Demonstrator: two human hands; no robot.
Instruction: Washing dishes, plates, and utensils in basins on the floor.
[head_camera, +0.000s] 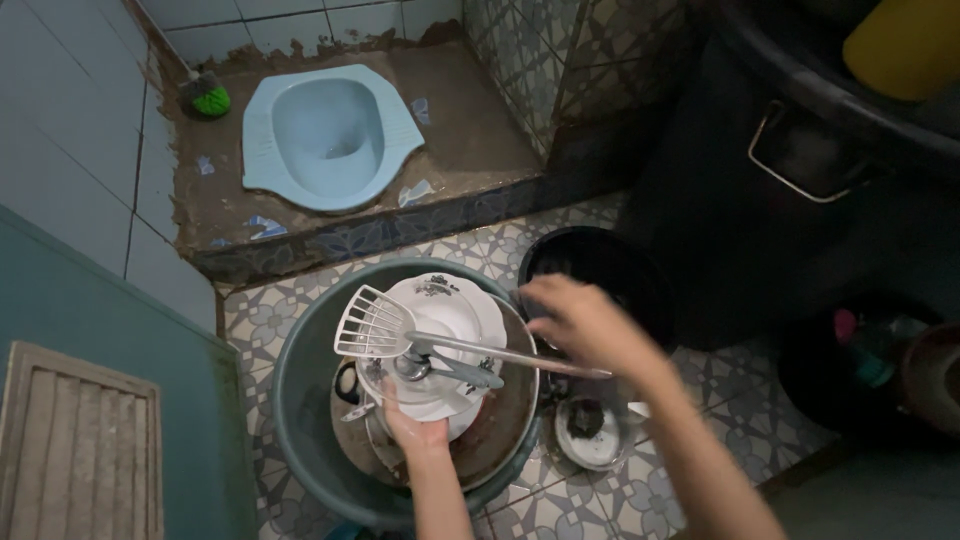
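White plates, stacked in a green basin, are steadied at their near edge by the left hand, its grip closed on the rim of the stack. The right hand is blurred over the handle end of a slotted metal spatula; whether that grip is closed on the handle cannot be told. Spoons lie across the top plate under the spatula. Judged step: clearing utensils off the stack. A small round lid rests on the patterned tile floor, a black bucket just behind.
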